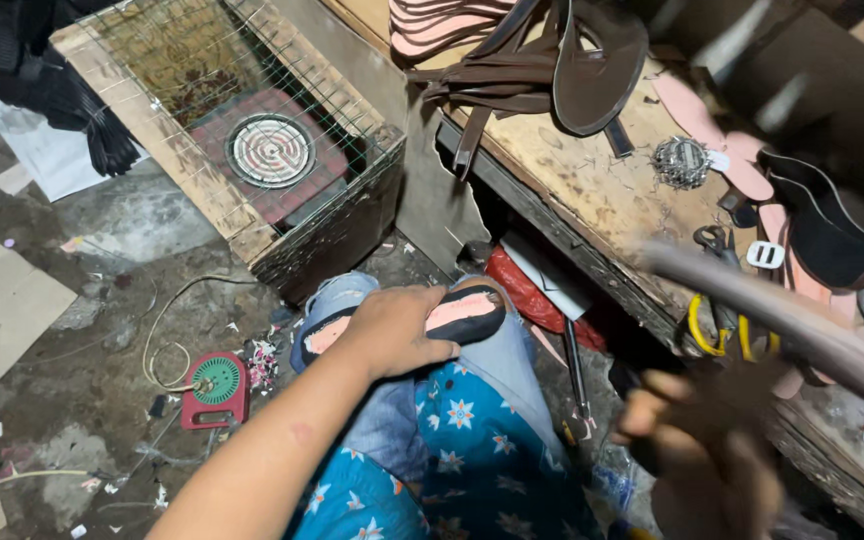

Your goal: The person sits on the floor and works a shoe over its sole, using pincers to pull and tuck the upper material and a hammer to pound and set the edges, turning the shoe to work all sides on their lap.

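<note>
The right hand (702, 450), nearest the camera and blurred, has its grip closed around the end of a long brownish tool handle (782, 310) that slants up toward the right edge; what kind of tool it is cannot be told. Beside it, the left hand (392, 330) presses down on a sandal sole (457, 312), black-edged with a pink inner face, its grip clamped over the sole's middle. The sole lies across the person's knee, on blue jeans (502, 345) partly covered by a blue cloth with star flowers (472, 440).

On the dirty floor (102, 250) to the left lies a small red device with a green round dial (215, 388), a pale cord looping from it. Just beyond the knee, yellow-handled pliers (717, 325) rest at the edge of the wooden worktop (592, 190). Farther on the worktop lie pink insoles (722, 140), a clump of small metal bits (680, 162), brown leather straps (497, 80) and a dark brown sole (597, 65). Farthest left stands a wooden crate under wire mesh (242, 130), holding a round coil heater (270, 150).
</note>
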The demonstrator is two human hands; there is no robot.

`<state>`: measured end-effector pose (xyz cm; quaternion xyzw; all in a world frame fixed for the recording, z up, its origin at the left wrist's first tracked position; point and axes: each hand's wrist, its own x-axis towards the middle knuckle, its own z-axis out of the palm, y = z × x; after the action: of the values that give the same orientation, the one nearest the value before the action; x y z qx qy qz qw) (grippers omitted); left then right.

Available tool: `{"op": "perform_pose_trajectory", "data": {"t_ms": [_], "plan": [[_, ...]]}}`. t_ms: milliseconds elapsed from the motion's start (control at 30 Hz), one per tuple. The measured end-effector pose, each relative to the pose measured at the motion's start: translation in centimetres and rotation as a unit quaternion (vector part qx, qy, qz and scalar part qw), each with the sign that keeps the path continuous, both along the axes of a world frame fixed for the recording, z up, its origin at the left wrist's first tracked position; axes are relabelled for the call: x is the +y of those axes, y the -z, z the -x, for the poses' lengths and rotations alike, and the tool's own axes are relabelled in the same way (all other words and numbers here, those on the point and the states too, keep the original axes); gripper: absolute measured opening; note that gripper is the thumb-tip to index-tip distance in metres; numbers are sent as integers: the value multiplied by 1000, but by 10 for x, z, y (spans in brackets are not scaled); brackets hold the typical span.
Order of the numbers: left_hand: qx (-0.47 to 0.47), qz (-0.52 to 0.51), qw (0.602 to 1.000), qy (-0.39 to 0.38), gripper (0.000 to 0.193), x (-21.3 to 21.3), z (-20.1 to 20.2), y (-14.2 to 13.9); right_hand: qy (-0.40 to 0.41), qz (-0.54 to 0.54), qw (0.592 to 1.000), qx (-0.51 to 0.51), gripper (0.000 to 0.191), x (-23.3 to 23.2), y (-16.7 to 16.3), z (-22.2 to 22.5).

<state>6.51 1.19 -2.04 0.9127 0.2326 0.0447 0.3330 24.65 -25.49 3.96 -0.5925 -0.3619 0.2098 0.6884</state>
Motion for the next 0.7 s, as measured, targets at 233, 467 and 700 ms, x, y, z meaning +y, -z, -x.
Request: {"op": "perform_pose_trajectory", "data": {"t_ms": [233, 467, 700], "plan": [[-23, -7, 1000, 17, 68, -3, -4, 3, -91, 580, 780, -215, 42, 14, 30, 4], [-22, 14, 1000, 10, 63, 3, -2, 5, -89, 409, 885, -203, 32, 1, 42, -4], [-33, 10, 999, 15, 68, 4, -1, 8, -38, 395, 905, -150, 38, 24, 10, 9]]}}
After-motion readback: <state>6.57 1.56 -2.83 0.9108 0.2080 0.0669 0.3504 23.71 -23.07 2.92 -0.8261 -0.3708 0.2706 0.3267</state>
